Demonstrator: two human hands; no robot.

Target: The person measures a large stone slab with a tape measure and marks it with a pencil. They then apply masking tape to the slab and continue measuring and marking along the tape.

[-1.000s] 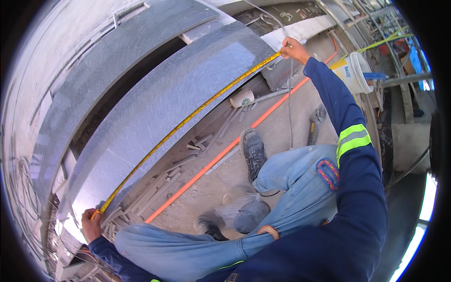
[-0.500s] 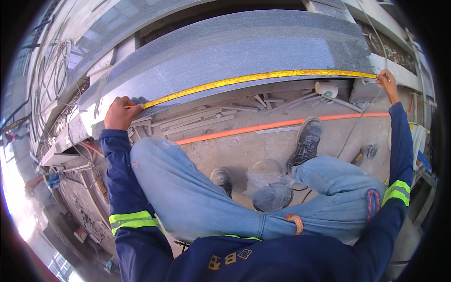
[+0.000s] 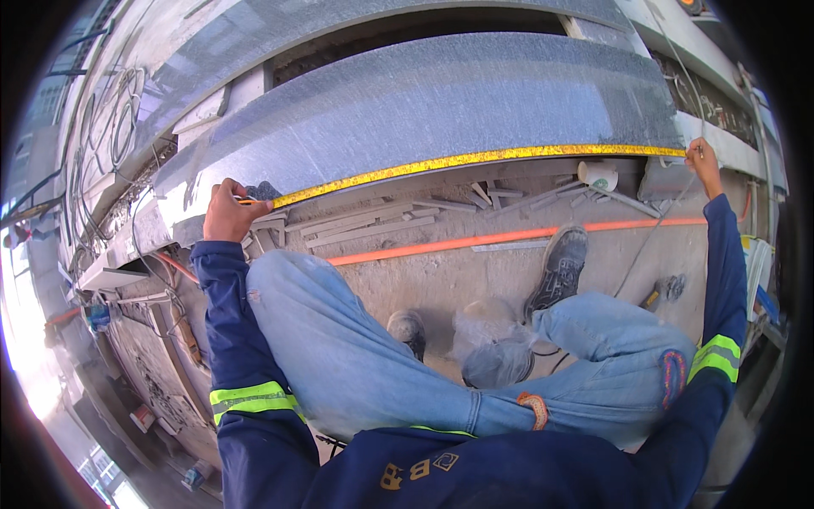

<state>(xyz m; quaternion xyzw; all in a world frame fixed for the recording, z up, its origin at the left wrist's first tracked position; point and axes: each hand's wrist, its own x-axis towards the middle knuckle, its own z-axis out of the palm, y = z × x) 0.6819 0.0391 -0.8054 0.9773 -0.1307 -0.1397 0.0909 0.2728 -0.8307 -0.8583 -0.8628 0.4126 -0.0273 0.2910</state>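
Note:
A yellow tape measure (image 3: 475,158) is stretched along the near edge of a long grey stone slab (image 3: 441,102). My left hand (image 3: 227,214) is closed on its left end. A thin orange piece shows between those fingers, and a dark object (image 3: 264,190) lies just beyond them; I cannot make out either one's kind. At the slab's right corner, my right hand (image 3: 703,163) pinches the other end of the tape. Its fingertips also show a small thin tip that is too small to name.
Narrow stone offcuts (image 3: 365,227) lie on the floor below the slab, beside an orange hose (image 3: 475,241). A white cup (image 3: 599,176) rests near them. Between my feet is a plastic-wrapped object (image 3: 496,352). A yellow-and-black tool (image 3: 661,291) lies at right; loose cables (image 3: 127,110) hang at left.
The view has shifted, so slab, tape and hands appear slightly lower and further right. Both hands keep hold of the tape, which stays stretched along the slab's edge.

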